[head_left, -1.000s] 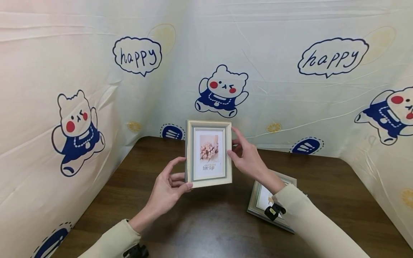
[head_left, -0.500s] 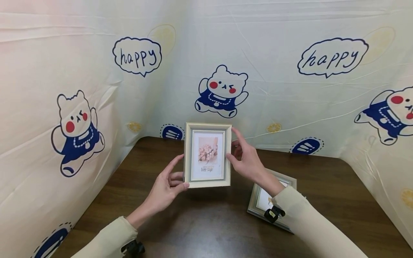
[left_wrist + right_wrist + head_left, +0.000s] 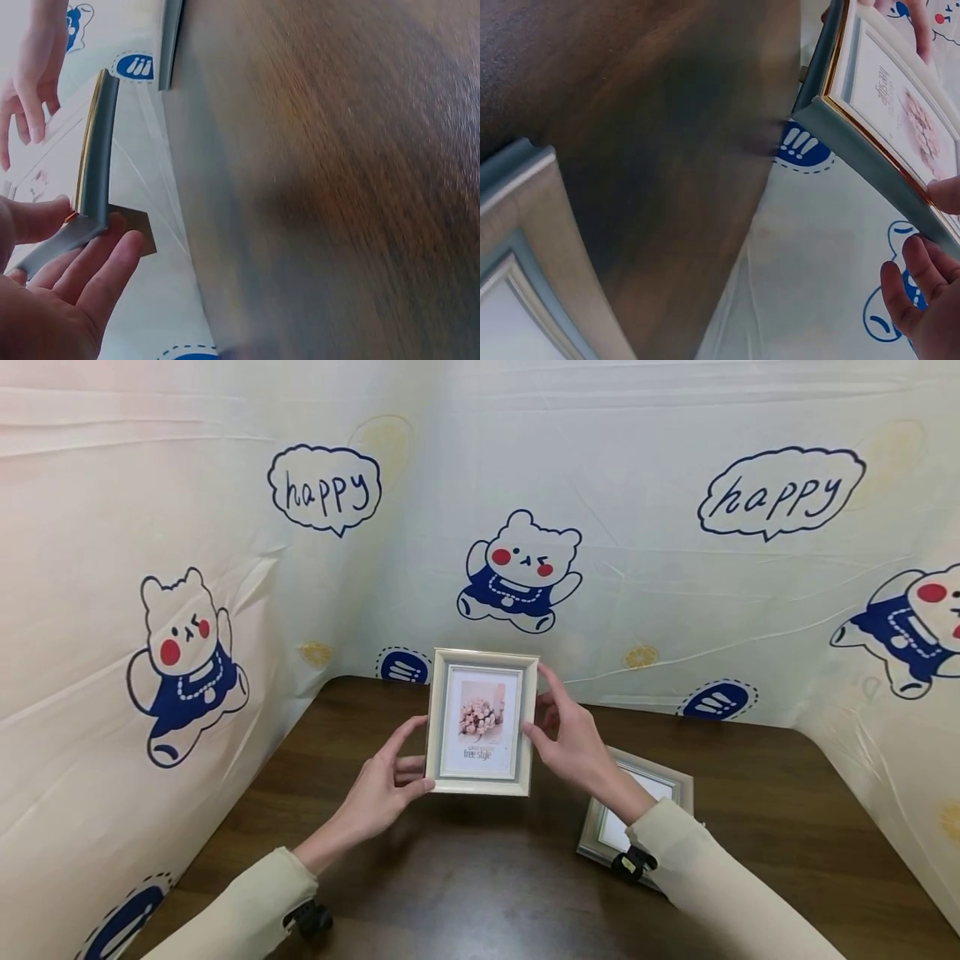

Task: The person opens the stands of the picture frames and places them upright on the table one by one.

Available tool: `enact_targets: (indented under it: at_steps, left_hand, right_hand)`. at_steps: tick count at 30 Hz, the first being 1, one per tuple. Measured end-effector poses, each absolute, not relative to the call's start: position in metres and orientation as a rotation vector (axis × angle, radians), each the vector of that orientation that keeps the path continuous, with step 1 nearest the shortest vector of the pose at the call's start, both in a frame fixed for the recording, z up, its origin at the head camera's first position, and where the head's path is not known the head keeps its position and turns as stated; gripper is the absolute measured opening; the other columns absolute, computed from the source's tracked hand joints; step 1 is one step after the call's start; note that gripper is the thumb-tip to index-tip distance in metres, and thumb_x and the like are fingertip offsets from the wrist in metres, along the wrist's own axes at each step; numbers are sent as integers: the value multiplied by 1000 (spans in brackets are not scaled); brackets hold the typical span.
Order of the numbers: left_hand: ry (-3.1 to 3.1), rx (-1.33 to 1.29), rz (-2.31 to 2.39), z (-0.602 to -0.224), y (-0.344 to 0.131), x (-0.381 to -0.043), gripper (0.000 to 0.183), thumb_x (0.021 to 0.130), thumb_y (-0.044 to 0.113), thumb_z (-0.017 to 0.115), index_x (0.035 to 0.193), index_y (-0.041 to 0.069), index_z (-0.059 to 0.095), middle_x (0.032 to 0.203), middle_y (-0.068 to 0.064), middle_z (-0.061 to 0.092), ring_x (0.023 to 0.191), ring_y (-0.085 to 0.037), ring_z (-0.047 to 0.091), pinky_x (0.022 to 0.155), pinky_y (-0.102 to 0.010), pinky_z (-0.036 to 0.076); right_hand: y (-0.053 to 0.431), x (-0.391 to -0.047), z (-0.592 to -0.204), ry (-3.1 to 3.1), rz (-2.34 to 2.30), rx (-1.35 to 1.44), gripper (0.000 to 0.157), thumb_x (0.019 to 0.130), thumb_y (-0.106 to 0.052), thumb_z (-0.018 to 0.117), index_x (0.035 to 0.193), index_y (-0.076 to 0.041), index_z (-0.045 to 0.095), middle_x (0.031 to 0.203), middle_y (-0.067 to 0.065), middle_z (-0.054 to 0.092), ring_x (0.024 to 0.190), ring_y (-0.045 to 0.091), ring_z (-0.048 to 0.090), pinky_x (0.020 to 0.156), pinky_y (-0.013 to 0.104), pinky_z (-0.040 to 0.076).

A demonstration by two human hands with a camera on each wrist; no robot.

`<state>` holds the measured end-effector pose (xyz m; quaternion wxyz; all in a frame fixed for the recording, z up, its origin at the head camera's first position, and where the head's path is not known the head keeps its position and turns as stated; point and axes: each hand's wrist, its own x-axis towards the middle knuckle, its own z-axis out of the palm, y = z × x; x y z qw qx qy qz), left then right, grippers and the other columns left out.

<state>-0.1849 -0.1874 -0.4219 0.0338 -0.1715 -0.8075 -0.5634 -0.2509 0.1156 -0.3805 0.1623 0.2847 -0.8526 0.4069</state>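
Left hand [image 3: 381, 789] and right hand [image 3: 576, 737] pinch opposite sides of a picture frame [image 3: 482, 718] upright above the counter [image 3: 480, 893], apparently a positioning step, so the next move calls for even grips.

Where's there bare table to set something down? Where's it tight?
Bare table: front middle, between left sleeve and right sleeve; right side, between lying frame and printed cloth; left side, between left hand and cloth. Crowded: around the lying frame, partly hidden by the right sleeve, and between left hand and right hand, where the held frame is.
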Motion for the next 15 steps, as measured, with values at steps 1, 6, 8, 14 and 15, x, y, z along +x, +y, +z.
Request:
enact_targets:
  at_steps: [1, 6, 8, 14, 15]
  left_hand:
    - [-2493, -531, -1724, -422, -188, -186, 91, 91, -14, 73, 163, 24, 32, 127, -25, 70, 109, -35, 73, 85, -38, 61]
    - [-2538, -538, -1703, -423, -190, -188, 87, 93, -14, 71, 163, 21, 31, 131, -29, 66, 110, -37, 73, 86, -39, 61]
    - [-2543, -538, -1700, -424, -191, -189, 85, 94, -15, 69, 162, 19, 31, 133, -30, 65, 111, -38, 72, 87, -39, 60]
    - [-2542, -489, -1596, -425, -191, -193, 73, 92, -17, 69, 150, 16, 40, 116, -22, 74, 106, -35, 74, 83, -35, 61]
    - [-2545, -479, -1569, -425, -191, -194, 72, 92, -16, 70, 149, 17, 41, 113, -20, 75, 103, -34, 75, 82, -34, 62]
  right_hand:
    - [115, -251, -382, -2443, 1159, 799, 92, 95, -6, 78, 167, -20, 24, 115, 7, 68, 78, 18, 58, 66, 37, 54]
    - [113, -252, -389, -2458, 1156, 775, 92, 95, -6, 78, 168, -21, 23, 118, 7, 68, 78, 17, 58, 66, 33, 54]
    - [112, -253, -391, -2454, 1148, 783, 92, 95, -5, 78, 167, -22, 23, 120, 8, 68, 78, 17, 59, 67, 34, 55]
    - [108, -252, -396, -2447, 1103, 843, 92, 94, 0, 77, 167, -19, 25, 120, 9, 68, 79, 19, 59, 68, 35, 54]
    - [108, -252, -397, -2448, 1094, 844, 92, 93, 0, 78, 167, -18, 25, 118, 9, 68, 79, 18, 58, 68, 35, 53]
